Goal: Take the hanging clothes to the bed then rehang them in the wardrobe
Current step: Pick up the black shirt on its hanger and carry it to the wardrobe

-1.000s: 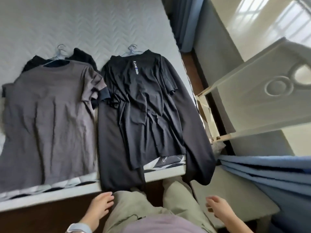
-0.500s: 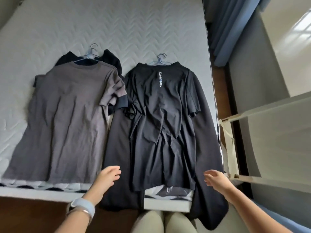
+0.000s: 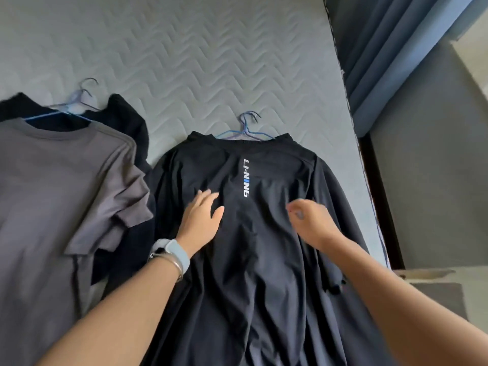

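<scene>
A black T-shirt point(image 3: 258, 260) with white lettering down its back lies flat on the bed point(image 3: 184, 48), on blue wire hangers point(image 3: 247, 128) whose hooks poke out at the collar. My left hand point(image 3: 202, 217) rests flat on the shirt left of the lettering, fingers spread, a watch on the wrist. Over the shirt's right shoulder area hovers my right hand point(image 3: 309, 220), fingers loosely curled and holding nothing. At the left lies a grey T-shirt point(image 3: 52, 207) on its own hangers point(image 3: 76, 101), on top of another black garment point(image 3: 126, 114).
Blue curtains point(image 3: 396, 48) hang at the bed's far right corner. A dark gap and grey floor point(image 3: 427, 180) run along the bed's right side. A pale wooden piece of furniture point(image 3: 433, 281) shows at the right edge.
I have leaned in over the bed. Both hands have moved up from the bed's near edge onto the upper back of the black T-shirt.
</scene>
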